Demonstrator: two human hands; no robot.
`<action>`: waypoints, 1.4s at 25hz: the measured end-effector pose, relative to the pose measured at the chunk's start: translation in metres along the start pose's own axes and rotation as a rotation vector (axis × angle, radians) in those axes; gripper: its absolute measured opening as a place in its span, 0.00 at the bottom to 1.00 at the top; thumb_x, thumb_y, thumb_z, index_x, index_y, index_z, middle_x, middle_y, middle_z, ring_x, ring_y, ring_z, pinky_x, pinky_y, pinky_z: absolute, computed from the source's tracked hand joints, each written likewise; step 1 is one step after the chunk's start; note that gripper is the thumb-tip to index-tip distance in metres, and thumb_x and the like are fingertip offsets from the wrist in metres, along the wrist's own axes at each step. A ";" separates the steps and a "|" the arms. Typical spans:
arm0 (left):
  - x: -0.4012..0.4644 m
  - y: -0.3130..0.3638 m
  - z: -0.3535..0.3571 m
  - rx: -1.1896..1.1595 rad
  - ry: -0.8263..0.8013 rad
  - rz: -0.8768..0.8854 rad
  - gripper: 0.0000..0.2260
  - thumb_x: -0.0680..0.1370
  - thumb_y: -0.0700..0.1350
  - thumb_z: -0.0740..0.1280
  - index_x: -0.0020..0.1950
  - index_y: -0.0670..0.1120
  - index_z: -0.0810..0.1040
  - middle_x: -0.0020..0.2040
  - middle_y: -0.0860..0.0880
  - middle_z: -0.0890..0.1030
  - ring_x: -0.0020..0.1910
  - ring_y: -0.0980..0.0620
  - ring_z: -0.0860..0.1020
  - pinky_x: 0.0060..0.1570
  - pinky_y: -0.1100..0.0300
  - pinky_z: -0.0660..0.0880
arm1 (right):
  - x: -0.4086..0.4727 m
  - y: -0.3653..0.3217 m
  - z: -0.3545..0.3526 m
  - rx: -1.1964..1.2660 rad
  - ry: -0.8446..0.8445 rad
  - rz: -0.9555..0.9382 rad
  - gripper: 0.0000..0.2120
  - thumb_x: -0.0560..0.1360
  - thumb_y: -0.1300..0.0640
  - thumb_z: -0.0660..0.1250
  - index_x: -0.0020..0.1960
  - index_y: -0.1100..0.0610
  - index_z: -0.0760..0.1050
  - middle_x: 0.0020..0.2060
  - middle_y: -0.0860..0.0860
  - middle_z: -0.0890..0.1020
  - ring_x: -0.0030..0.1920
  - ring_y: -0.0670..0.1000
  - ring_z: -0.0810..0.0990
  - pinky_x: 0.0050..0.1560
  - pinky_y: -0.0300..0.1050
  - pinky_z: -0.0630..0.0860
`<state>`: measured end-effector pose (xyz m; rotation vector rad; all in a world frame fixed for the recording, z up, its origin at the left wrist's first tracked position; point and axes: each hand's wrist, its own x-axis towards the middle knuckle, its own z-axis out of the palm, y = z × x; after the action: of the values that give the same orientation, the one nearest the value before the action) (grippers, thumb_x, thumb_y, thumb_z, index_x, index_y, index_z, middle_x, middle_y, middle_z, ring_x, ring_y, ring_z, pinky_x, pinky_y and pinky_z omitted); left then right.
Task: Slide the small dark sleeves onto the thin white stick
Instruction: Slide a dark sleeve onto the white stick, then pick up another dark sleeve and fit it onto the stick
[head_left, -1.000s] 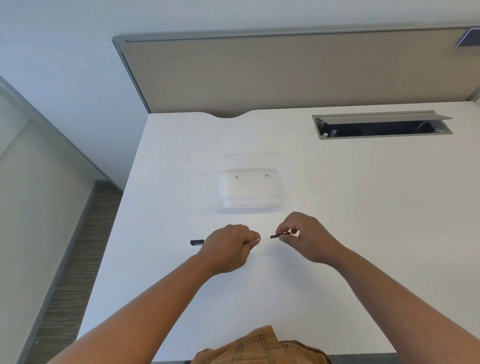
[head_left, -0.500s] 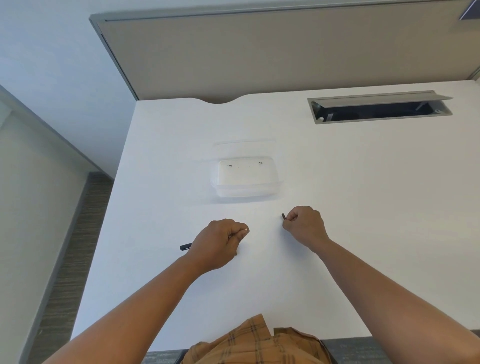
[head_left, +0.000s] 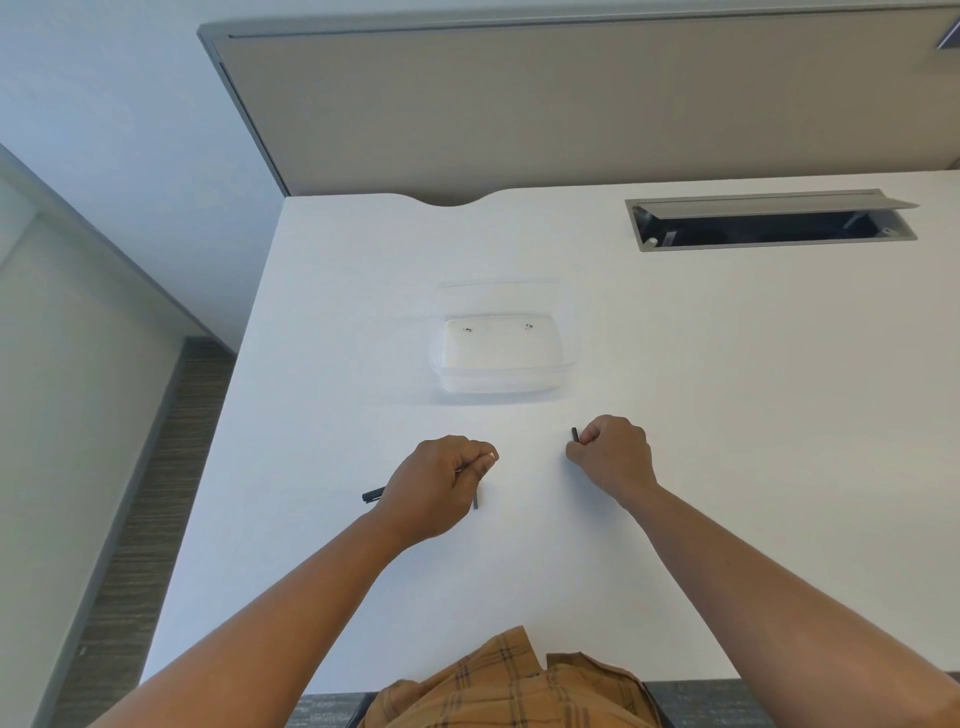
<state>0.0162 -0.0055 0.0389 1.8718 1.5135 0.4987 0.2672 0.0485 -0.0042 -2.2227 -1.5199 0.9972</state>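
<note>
Both hands sat low on the white desk (head_left: 727, 415), fists loosely curled, well apart from each other with bare desktop between them. The left hand (head_left: 436, 483) had its fingers curled in and thumb pressed against the forefinger; a dark sleeve end (head_left: 373, 495) stuck out from its left side and another short dark sleeve (head_left: 475, 500) poked down from under the fingers. The thin white stick itself could not be made out against the white top; only a faint pale sliver showed at the left fingertips. The right hand (head_left: 613, 457) pinched a small dark sleeve (head_left: 574, 435) between thumb and forefinger, held roughly upright at the hand's left edge, other fingers tucked in.

Just beyond the hands, centred, sat a clear plastic box (head_left: 501, 358), near but not touching either hand. Far right, a grey cable tray (head_left: 769, 218) was set into the desktop with its flap open. A beige partition panel (head_left: 571, 104) ran along the desk's far edge, which had a curved notch in the middle. The desk's left edge ran close to the left forearm, with striped carpet (head_left: 150, 493) below. Right of the right hand the desktop was open. A plaid orange shirt (head_left: 514, 686) met the near edge.
</note>
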 end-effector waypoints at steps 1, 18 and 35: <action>0.000 0.000 0.001 0.000 0.002 0.001 0.19 0.80 0.59 0.54 0.46 0.48 0.78 0.36 0.51 0.80 0.41 0.53 0.76 0.43 0.47 0.78 | 0.000 0.001 0.001 0.002 0.003 -0.003 0.08 0.69 0.56 0.72 0.39 0.61 0.78 0.32 0.52 0.80 0.33 0.54 0.76 0.36 0.45 0.73; 0.021 0.031 -0.005 -1.334 0.144 -0.625 0.10 0.84 0.39 0.60 0.60 0.44 0.79 0.35 0.47 0.76 0.29 0.52 0.73 0.28 0.61 0.70 | -0.063 -0.001 0.024 0.221 -0.093 -0.534 0.16 0.72 0.56 0.74 0.59 0.48 0.78 0.43 0.41 0.80 0.46 0.42 0.78 0.44 0.34 0.70; 0.037 0.027 0.030 -1.243 0.090 -0.940 0.06 0.83 0.37 0.62 0.53 0.38 0.79 0.45 0.40 0.85 0.44 0.45 0.85 0.45 0.55 0.82 | -0.061 -0.041 0.004 0.524 -0.051 -0.566 0.04 0.81 0.47 0.64 0.48 0.41 0.77 0.29 0.37 0.77 0.28 0.43 0.71 0.32 0.31 0.66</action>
<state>0.0648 0.0193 0.0325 0.1526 1.3888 0.7760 0.2226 0.0100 0.0399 -1.3206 -1.5483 1.0979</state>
